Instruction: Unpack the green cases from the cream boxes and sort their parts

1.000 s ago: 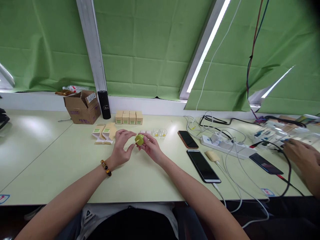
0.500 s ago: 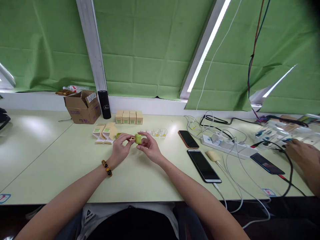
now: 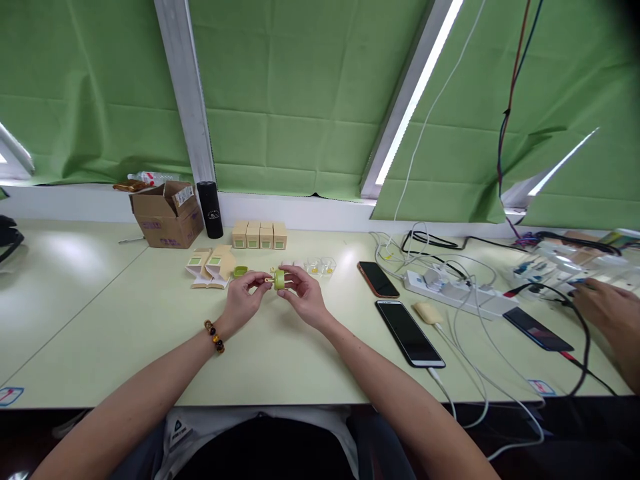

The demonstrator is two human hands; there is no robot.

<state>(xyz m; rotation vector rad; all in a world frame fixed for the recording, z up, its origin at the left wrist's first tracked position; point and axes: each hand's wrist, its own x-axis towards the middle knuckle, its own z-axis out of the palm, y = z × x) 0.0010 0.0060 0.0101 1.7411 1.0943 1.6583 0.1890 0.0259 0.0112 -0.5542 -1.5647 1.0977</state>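
The small green thing (image 3: 279,279) sits between the fingers of the left hand (image 3: 243,299) and the right hand (image 3: 306,298) — the fingers cover much of it, and it is too small to tell what it is. The little yellow bit (image 3: 267,279) beside it is too tiny to make out. Both of the person's arms run off the bottom edge. Another person's hand (image 3: 607,312) at the right is cut off by the edge. The writing on the cardboard box (image 3: 167,215) and on the black cup (image 3: 211,209) is too small to read — so are the clear little cases (image 3: 320,267).
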